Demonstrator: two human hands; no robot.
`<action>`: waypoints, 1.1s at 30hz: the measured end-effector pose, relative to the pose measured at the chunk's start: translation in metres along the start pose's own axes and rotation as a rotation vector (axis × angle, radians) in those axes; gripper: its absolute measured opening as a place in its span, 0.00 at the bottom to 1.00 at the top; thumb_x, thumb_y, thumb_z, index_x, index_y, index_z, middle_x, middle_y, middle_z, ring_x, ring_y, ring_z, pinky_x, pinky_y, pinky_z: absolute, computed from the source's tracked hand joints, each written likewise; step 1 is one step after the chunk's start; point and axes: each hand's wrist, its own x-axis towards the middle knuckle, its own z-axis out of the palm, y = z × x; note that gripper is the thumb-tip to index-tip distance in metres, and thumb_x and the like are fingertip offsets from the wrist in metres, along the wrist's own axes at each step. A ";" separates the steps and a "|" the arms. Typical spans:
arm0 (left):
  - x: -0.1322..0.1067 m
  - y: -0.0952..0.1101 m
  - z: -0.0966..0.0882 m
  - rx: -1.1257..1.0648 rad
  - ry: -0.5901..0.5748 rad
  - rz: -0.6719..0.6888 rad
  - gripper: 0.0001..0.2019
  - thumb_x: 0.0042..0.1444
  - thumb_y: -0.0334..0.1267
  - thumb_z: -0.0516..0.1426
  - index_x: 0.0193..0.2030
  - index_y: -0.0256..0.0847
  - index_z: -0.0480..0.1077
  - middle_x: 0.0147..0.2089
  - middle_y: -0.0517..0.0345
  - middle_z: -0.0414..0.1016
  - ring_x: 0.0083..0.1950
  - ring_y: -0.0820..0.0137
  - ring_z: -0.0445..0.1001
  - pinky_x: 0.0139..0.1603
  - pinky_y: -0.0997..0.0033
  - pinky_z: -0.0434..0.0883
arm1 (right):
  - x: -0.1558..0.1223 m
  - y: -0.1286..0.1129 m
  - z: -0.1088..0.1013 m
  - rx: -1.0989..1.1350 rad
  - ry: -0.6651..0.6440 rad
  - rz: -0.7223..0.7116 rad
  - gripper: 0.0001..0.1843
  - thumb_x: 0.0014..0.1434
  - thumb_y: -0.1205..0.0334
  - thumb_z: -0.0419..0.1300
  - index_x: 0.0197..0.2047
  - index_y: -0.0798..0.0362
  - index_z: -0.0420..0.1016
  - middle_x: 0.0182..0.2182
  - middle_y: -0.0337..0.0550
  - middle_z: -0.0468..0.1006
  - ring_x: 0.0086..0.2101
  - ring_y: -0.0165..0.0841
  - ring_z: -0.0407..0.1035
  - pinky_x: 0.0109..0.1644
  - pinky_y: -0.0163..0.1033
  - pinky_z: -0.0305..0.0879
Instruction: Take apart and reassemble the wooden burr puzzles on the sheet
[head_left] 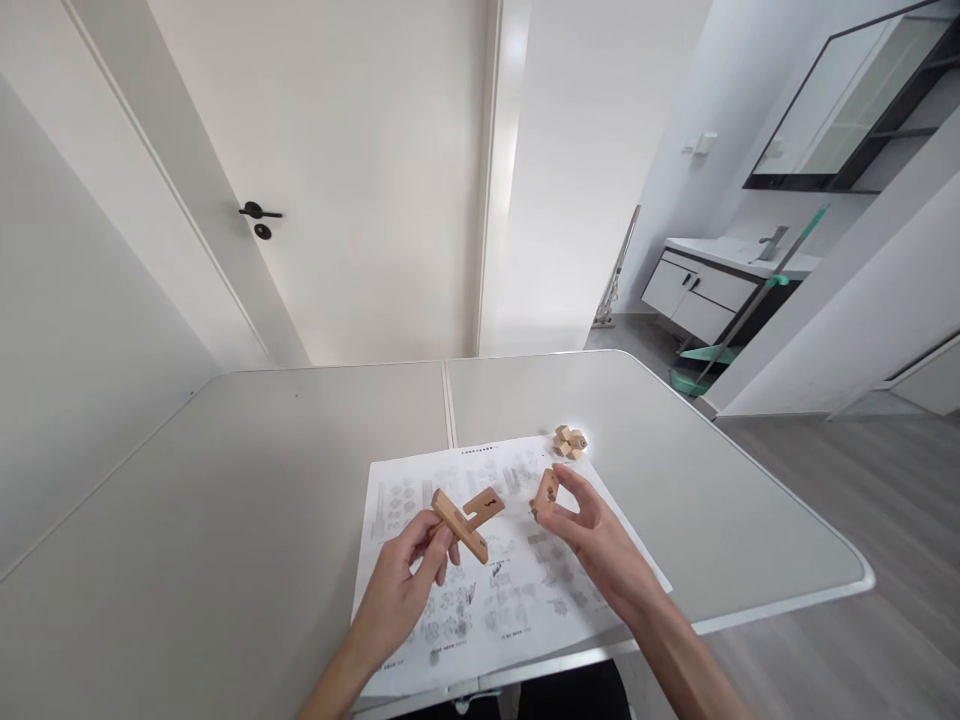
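My left hand (409,575) is closed around two crossed wooden puzzle pieces (463,527). One of them has a notch and a dark mark on its end. Between the thumb and fingers of my right hand (596,535) is a single wooden puzzle piece (548,490), also with dark marks on its face. Both hands are above a printed paper sheet (517,640) covered in small diagrams and text. Just past the sheet's far right corner area sits an assembled wooden puzzle (570,442) of several interlocked blocks.
The light grey table (187,550) has a seam across its top and a rounded right edge. A white door (360,180) stands behind it. To the right are a sink cabinet (705,290), a mirror, and a green broom and dustpan (690,382).
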 end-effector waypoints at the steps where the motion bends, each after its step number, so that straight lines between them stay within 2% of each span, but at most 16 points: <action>1: 0.005 0.000 0.001 0.002 -0.005 0.001 0.15 0.72 0.51 0.48 0.41 0.44 0.68 0.33 0.61 0.71 0.30 0.71 0.63 0.35 0.70 0.65 | 0.003 -0.003 -0.002 0.055 0.005 -0.002 0.45 0.45 0.52 0.79 0.64 0.39 0.68 0.64 0.42 0.70 0.57 0.48 0.72 0.66 0.56 0.61; 3: 0.016 0.001 0.001 -0.008 -0.012 0.002 0.15 0.71 0.51 0.48 0.41 0.44 0.68 0.33 0.60 0.71 0.29 0.71 0.63 0.35 0.70 0.64 | 0.010 -0.008 -0.006 0.131 -0.013 -0.005 0.41 0.45 0.53 0.79 0.61 0.39 0.72 0.68 0.39 0.66 0.59 0.47 0.70 0.68 0.54 0.60; 8: 0.046 0.000 0.003 -0.083 -0.008 -0.006 0.17 0.70 0.53 0.50 0.39 0.43 0.68 0.33 0.60 0.70 0.28 0.72 0.62 0.34 0.70 0.63 | 0.027 -0.010 -0.017 0.229 -0.135 0.017 0.28 0.52 0.54 0.76 0.55 0.46 0.80 0.63 0.44 0.72 0.59 0.45 0.71 0.66 0.47 0.67; 14: 0.079 -0.010 0.013 -0.187 -0.079 -0.001 0.18 0.68 0.54 0.53 0.38 0.40 0.69 0.32 0.59 0.71 0.27 0.73 0.63 0.33 0.70 0.63 | 0.041 -0.013 -0.031 0.260 -0.204 0.063 0.32 0.56 0.56 0.74 0.63 0.47 0.74 0.58 0.48 0.78 0.52 0.38 0.76 0.62 0.45 0.72; 16: 0.084 -0.014 0.014 -0.198 -0.101 -0.003 0.18 0.67 0.54 0.54 0.38 0.40 0.70 0.32 0.59 0.72 0.26 0.74 0.63 0.33 0.70 0.63 | 0.045 -0.017 -0.036 0.257 -0.203 0.068 0.29 0.56 0.57 0.75 0.59 0.50 0.77 0.54 0.49 0.79 0.50 0.38 0.76 0.59 0.43 0.74; 19: 0.088 -0.018 0.013 -0.223 -0.122 -0.010 0.18 0.67 0.53 0.55 0.36 0.39 0.71 0.31 0.59 0.72 0.27 0.74 0.62 0.33 0.71 0.64 | 0.050 -0.026 -0.042 0.275 -0.206 0.068 0.22 0.54 0.57 0.75 0.52 0.53 0.81 0.46 0.46 0.80 0.41 0.33 0.75 0.48 0.36 0.77; 22: 0.088 -0.020 0.009 -0.249 -0.166 -0.033 0.20 0.67 0.54 0.55 0.33 0.39 0.70 0.29 0.60 0.69 0.27 0.74 0.63 0.34 0.71 0.65 | 0.051 -0.036 -0.040 0.322 -0.253 0.079 0.21 0.58 0.54 0.73 0.53 0.50 0.80 0.36 0.39 0.74 0.31 0.27 0.68 0.33 0.30 0.72; 25: 0.086 -0.018 0.007 -0.306 -0.194 -0.049 0.19 0.66 0.55 0.56 0.34 0.40 0.70 0.32 0.59 0.70 0.32 0.71 0.68 0.38 0.70 0.69 | 0.051 -0.047 -0.029 0.282 -0.299 0.090 0.18 0.61 0.50 0.69 0.51 0.49 0.79 0.31 0.36 0.68 0.25 0.25 0.58 0.22 0.29 0.57; 27: 0.085 -0.017 0.008 -0.387 -0.212 -0.062 0.18 0.67 0.54 0.56 0.36 0.40 0.70 0.37 0.55 0.74 0.37 0.67 0.73 0.44 0.66 0.72 | 0.053 -0.053 -0.018 0.194 -0.322 0.083 0.18 0.62 0.47 0.68 0.47 0.51 0.79 0.29 0.35 0.66 0.22 0.24 0.52 0.22 0.31 0.50; 29: 0.083 -0.017 0.010 -0.478 -0.271 -0.092 0.17 0.68 0.53 0.54 0.39 0.41 0.67 0.40 0.52 0.77 0.38 0.64 0.78 0.46 0.62 0.75 | 0.056 -0.057 -0.005 0.105 -0.346 0.070 0.19 0.62 0.45 0.67 0.42 0.53 0.78 0.26 0.33 0.64 0.22 0.23 0.48 0.23 0.33 0.47; 31: 0.082 -0.018 0.011 -0.538 -0.347 -0.124 0.17 0.70 0.54 0.52 0.42 0.41 0.65 0.40 0.51 0.78 0.34 0.63 0.81 0.39 0.61 0.76 | 0.059 -0.057 0.007 0.028 -0.378 0.052 0.21 0.62 0.42 0.66 0.38 0.53 0.77 0.24 0.32 0.61 0.22 0.24 0.46 0.25 0.34 0.44; 33: 0.081 -0.018 0.011 -0.572 -0.398 -0.138 0.16 0.70 0.54 0.51 0.44 0.42 0.63 0.38 0.53 0.78 0.29 0.64 0.81 0.33 0.64 0.75 | 0.063 -0.056 0.019 -0.048 -0.418 0.031 0.23 0.62 0.39 0.64 0.40 0.53 0.78 0.23 0.30 0.59 0.22 0.25 0.47 0.26 0.35 0.44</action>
